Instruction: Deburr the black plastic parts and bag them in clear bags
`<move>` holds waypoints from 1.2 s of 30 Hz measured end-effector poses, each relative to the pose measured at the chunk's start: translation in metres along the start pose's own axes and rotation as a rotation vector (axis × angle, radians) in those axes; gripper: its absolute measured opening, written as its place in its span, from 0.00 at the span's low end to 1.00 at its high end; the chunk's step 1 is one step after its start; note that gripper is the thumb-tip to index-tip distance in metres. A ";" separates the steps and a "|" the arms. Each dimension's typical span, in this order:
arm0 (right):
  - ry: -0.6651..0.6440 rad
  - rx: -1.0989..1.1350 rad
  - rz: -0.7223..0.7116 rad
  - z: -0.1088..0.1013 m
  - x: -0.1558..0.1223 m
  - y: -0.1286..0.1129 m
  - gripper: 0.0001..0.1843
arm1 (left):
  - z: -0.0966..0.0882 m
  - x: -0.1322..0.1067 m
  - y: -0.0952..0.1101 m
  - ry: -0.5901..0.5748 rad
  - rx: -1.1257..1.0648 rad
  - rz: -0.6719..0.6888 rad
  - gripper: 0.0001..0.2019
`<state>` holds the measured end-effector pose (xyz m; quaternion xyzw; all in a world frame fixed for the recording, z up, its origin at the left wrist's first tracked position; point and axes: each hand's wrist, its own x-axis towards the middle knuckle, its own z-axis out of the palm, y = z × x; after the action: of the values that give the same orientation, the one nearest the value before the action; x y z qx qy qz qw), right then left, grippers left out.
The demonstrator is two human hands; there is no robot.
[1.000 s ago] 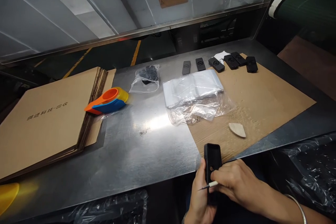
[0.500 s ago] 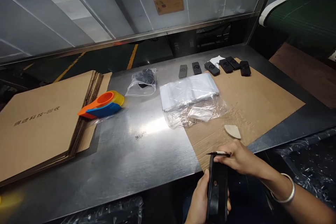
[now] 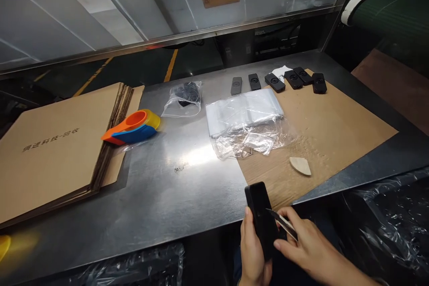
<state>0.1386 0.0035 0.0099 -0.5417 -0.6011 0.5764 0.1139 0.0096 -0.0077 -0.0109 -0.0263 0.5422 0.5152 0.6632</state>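
My left hand (image 3: 252,250) is wrapped round a black rectangular plastic case (image 3: 260,201), held tilted at the table's front edge. In my right hand (image 3: 306,243) is a small knife (image 3: 284,223) with a thin pointed blade. Its tip is at the face of the case; whether it touches cannot be made out. A pale wedge-shaped piece (image 3: 300,166) lies beyond my right hand on the cardboard sheet (image 3: 348,129).
Several black cases (image 3: 275,82) line the back of the metal table (image 3: 161,205), near a stack of clear plastic bags (image 3: 244,111). To the left are a bag of black parts (image 3: 184,96), an orange and blue tape dispenser (image 3: 136,127) and stacked cardboard (image 3: 63,143).
The black case has turned and moved up and left in view. My right hand has moved lower with the knife, its tip going from the case's top end to its face.
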 end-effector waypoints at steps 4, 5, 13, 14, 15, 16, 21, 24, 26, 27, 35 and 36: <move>0.078 0.110 -0.030 0.006 0.009 0.005 0.06 | 0.000 -0.005 -0.005 -0.006 0.025 0.028 0.21; 0.108 0.133 -0.037 0.003 0.014 0.005 0.05 | 0.000 -0.006 -0.007 -0.006 0.039 0.003 0.20; 0.229 0.267 -0.045 -0.030 0.045 0.000 0.17 | -0.009 0.001 -0.014 -0.335 0.085 -0.240 0.30; 0.238 0.281 -0.037 -0.032 0.048 0.001 0.19 | -0.010 0.002 -0.013 -0.342 0.060 -0.267 0.29; 0.253 0.291 -0.029 -0.034 0.049 0.002 0.20 | -0.010 0.003 -0.012 -0.344 0.035 -0.284 0.28; 0.270 0.297 -0.024 -0.036 0.050 0.002 0.21 | -0.010 0.003 -0.010 -0.343 0.015 -0.290 0.27; 0.359 0.223 -0.021 -0.047 0.050 0.008 0.25 | -0.001 0.001 0.002 -0.318 -0.037 -0.224 0.25; 0.467 0.097 -0.010 -0.062 0.051 0.016 0.24 | 0.004 0.002 0.007 -0.288 -0.062 -0.228 0.22; 0.551 -0.022 0.006 -0.076 0.053 0.021 0.22 | 0.007 0.004 0.009 -0.258 -0.069 -0.234 0.20; 0.591 -0.088 0.019 -0.083 0.055 0.024 0.20 | 0.009 0.005 0.009 -0.243 -0.074 -0.234 0.20; 0.864 -0.571 0.183 -0.127 0.084 0.045 0.13 | 0.020 0.016 0.017 -0.199 -0.078 -0.215 0.22; 0.885 -0.617 0.186 -0.130 0.088 0.048 0.13 | 0.021 0.018 0.018 -0.193 -0.068 -0.197 0.22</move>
<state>0.2286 0.1341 -0.0316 -0.7918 -0.5863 0.0981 0.1403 0.0097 0.0247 -0.0059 -0.0520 0.4530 0.4657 0.7584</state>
